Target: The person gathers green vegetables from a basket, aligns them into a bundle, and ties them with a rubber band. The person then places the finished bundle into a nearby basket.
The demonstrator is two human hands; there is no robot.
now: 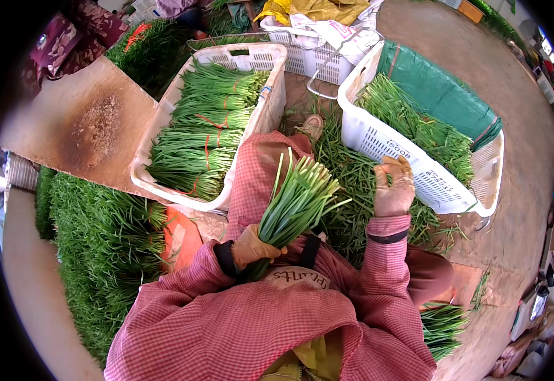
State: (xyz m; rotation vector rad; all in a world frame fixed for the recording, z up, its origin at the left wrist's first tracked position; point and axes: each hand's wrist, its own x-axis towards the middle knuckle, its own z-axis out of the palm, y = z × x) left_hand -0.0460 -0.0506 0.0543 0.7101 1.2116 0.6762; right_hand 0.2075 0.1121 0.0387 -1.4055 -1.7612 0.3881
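Note:
My left hand (253,248), in a thin tan glove, grips a bunch of garlic chives (296,200) in front of my body. The pale cut ends fan out up and to the right, while the dark leaves pass under the hand. Held up to the right, apart from the bunch, is my gloved right hand (394,188). Its fingers are bent, with a gap inside their curve, and I see nothing held in it. Beyond that hand stands a white plastic crate (372,131) of loose chives (420,124), lined partly with green woven sheeting (439,90).
Ahead on the left, another white crate (277,102) holds several chive bundles (205,128) tied with red bands. A stained board (98,124) adjoins it. Chives are heaped (100,247) at my left. Trimmings (353,190) litter the floor; a bent metal handle (322,71) juts out ahead.

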